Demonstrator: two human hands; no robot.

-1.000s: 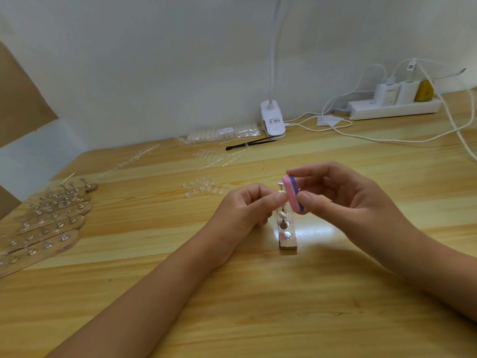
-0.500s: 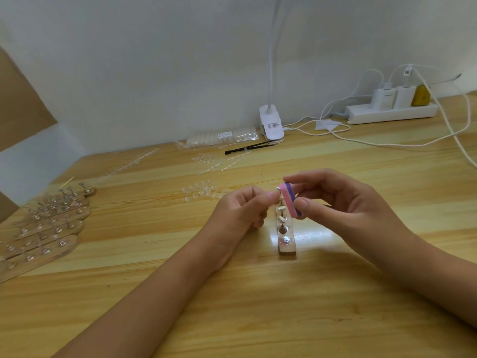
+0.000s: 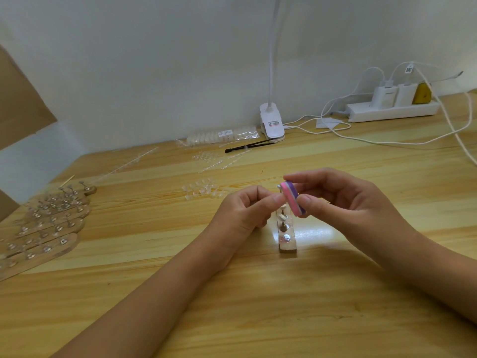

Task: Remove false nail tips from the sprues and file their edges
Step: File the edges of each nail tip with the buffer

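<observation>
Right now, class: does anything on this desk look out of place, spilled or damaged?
Nothing looks damaged. Loose clear nail tips lie scattered on the table, and thin clear sprues lie strewn behind them.

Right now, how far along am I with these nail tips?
Done, it seems: wooden sticks on the left carry many mounted tips. In hand: your right hand holds the pink-purple file against a tiny piece pinched by your left hand, over a partly filled stick. Left: a pile of loose tips and a bag of tips near the wall.
</observation>
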